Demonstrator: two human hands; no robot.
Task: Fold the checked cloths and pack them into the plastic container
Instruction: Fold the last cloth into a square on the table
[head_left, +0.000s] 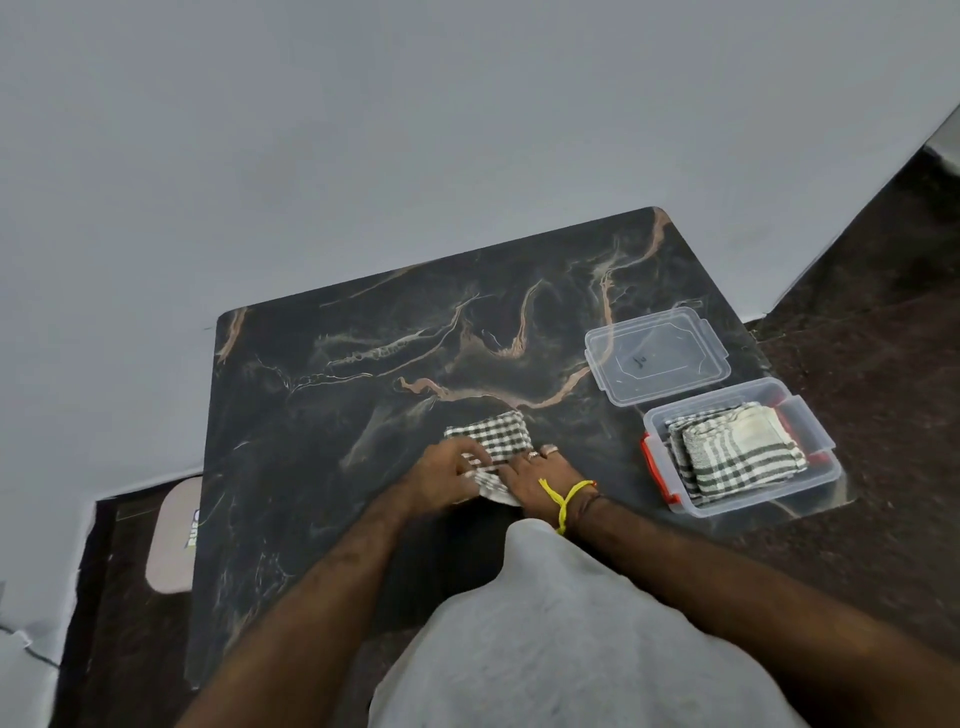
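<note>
Grey fabric (571, 639), worn by the person and nearest the camera, fills the lower middle of the view, with two bare forearms reaching past it toward 12 o'clock. Beyond it lies a dark marbled table (363, 374) with tan veins, set against a pale grey wall (363, 130) and standing on a dark speckled floor (883, 312).

At the table's 3 o'clock edge sits a clear plastic container (815, 470) with red clips, open, and holding folded checked cloths (737, 452) stacked inside it. Just beyond it, toward 1 o'clock, the container's clear lid (657, 356) lies flat on the table, apart from the box.

Near the table's middle, a green-and-white checked cloth (501, 431) lies partly folded on the surface. Both hands rest on its near edge. The left hand (449, 470) grips the cloth's near left part, its fingers curled over the fabric. The right hand (535, 473), touching the left, presses on the cloth's near right part with fingers laid forward; whether they pinch the fabric cannot be told. A ring (533, 455) shows on a right finger, and a yellow thread (566, 499) is tied round the right wrist.

At 9 o'clock, below the table's edge, a pale rounded object (171, 540) with partly hidden lettering lies on the floor.
</note>
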